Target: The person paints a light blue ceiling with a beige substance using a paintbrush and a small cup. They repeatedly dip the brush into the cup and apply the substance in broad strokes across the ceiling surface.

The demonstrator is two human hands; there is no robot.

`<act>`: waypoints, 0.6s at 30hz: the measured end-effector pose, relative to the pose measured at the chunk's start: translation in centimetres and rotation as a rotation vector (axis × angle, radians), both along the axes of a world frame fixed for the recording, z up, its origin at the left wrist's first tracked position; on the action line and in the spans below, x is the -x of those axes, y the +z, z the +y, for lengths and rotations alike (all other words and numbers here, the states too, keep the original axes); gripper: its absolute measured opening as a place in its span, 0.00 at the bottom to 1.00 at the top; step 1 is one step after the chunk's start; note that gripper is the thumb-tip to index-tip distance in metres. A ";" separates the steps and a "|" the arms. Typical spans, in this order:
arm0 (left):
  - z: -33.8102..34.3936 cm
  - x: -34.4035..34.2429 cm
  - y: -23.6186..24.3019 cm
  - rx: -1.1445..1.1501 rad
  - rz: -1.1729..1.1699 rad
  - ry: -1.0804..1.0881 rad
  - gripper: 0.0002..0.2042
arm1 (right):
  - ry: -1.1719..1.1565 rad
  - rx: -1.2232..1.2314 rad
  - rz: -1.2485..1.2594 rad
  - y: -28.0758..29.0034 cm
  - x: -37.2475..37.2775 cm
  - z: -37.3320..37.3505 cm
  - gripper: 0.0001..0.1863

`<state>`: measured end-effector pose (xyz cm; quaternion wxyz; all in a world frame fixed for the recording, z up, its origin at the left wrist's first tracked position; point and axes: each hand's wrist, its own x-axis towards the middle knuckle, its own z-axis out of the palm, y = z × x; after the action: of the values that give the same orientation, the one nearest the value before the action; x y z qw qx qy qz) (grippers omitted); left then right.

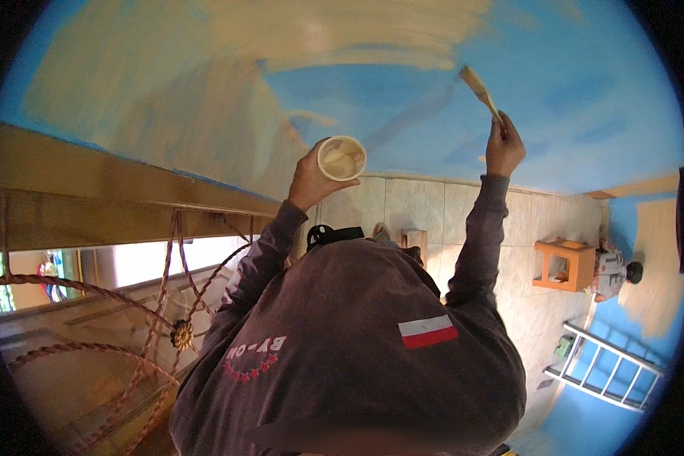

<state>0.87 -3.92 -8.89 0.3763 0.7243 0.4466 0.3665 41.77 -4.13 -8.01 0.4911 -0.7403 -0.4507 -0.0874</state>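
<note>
The right hand (504, 144) has its grip clamped on a paintbrush (480, 90), bristles raised against the blue wall (570, 83) to spread beige paint. Left of the brush, the left hand (309, 181) clasps a paint cup (341, 157), kept close for reloading.

left hand (309, 182) grips round cup of beige paint (341, 158), raised. right hand (503, 146) holds paintbrush (479, 89), bristles against blue wall (403, 91) with beige patches. orange stool (562, 264) on tiled floor (403, 205), white ladder (604, 365) lower right.
</note>
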 end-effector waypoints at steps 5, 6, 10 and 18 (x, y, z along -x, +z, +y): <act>-0.2 0.1 -0.6 0.015 0.002 0.014 0.43 | 0.187 -0.052 0.353 -2.3 4.1 -1.6 0.15; -0.2 0.1 -0.7 0.013 0.022 0.016 0.45 | 0.199 0.006 0.413 -1.4 5.9 -1.5 0.14; -0.8 0.7 -1.5 0.035 -0.039 0.029 0.45 | 0.446 -0.001 0.307 -3.3 10.5 1.8 0.12; -1.8 2.1 -1.1 -0.003 -0.050 0.099 0.44 | 0.758 0.026 0.067 -1.2 20.8 10.3 0.13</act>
<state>-1.20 -5.74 -10.03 0.3676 0.6926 0.4719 0.4031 20.98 6.20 -9.20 0.4937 -0.5296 -0.6773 0.1308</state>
